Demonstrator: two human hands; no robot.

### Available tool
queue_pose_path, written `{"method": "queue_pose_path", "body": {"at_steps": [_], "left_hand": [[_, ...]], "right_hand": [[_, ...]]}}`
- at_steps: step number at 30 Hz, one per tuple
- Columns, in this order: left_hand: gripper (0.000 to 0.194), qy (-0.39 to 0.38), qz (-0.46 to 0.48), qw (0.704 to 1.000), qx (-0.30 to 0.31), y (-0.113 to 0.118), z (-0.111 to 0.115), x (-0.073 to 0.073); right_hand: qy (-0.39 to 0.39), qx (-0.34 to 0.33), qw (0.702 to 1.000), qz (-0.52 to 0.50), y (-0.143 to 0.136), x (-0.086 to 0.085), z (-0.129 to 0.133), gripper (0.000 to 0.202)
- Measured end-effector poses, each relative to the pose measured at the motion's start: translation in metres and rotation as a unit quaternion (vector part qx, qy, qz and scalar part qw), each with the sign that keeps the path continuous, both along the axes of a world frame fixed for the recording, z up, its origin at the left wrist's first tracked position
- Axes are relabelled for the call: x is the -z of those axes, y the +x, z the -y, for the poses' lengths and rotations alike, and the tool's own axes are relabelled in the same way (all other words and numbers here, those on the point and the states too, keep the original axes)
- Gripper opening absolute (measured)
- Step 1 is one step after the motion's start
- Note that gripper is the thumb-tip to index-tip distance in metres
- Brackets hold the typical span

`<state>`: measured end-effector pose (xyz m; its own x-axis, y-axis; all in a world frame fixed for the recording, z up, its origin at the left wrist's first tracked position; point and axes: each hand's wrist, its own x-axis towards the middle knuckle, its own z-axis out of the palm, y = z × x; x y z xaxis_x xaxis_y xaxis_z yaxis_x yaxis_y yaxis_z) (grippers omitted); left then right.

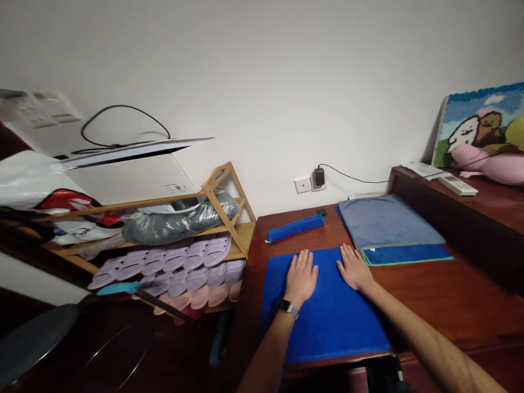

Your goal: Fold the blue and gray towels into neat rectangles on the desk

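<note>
Flatly, both hands rest palm down on a bright blue cloth (331,325) that lies spread on the reddish-brown table (426,297), its near edge close to the table's front edge. The left hand (302,277), with a wristwatch (287,308) on its wrist, presses on the upper middle of the cloth, fingers extended and grasping nothing. The right hand (354,268) is likewise unclenched and holds nothing; it lies at the cloth's upper right edge, its fingers pointing up and to the left.

Just beyond the spread cloth, a narrow folded blue cloth (295,228) lies slantwise on the table. To the right, near the right hand, a grey cloth (388,221) lies on top of a green-edged blue cloth (409,254). A black plug (319,175) sits in the wall socket behind them. Left of the table, a wooden rack (242,236) bears rows of pale purple slippers (196,255).
</note>
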<state>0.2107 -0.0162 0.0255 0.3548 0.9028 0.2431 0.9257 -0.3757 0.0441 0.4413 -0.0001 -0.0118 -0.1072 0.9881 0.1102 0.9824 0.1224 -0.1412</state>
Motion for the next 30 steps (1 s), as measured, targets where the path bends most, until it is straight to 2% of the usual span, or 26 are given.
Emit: {"method": "queue_pose_path", "body": {"at_steps": [3,5,7,13,16,20,25,30], "left_hand": [[0.063,-0.025,0.033,0.998,0.046,0.057,-0.001,0.005],[0.064,-0.047,0.042,0.997,0.040,0.068,-0.002,0.010],[0.064,-0.050,0.041,0.998,0.015,0.053,-0.003,0.013],[0.064,-0.051,-0.006,0.990,-0.131,-0.071,0.003,0.014],[0.063,-0.047,-0.010,0.988,-0.147,-0.104,0.006,0.017],[0.062,-0.027,0.004,0.988,-0.153,-0.104,0.007,0.022],[0.063,-0.030,0.010,0.986,-0.161,-0.097,0.009,0.020],[0.063,-0.034,0.010,0.986,-0.166,-0.100,0.008,0.019]], "right_hand": [[-0.008,-0.003,1.000,0.003,0.001,0.001,-0.001,0.071],[-0.013,-0.001,1.000,0.007,0.002,0.003,-0.002,0.072],[-0.011,0.000,1.000,0.006,0.003,0.004,-0.002,0.072],[0.003,-0.010,1.000,-0.008,0.005,0.010,-0.003,0.073],[-0.009,-0.006,1.000,0.004,0.005,0.009,-0.004,0.074],[-0.013,-0.001,1.000,0.013,0.004,0.006,-0.003,0.074],[-0.015,0.023,0.999,0.016,0.003,0.007,0.010,0.072],[-0.040,0.018,0.999,0.006,0.000,0.008,0.014,0.074]]}}
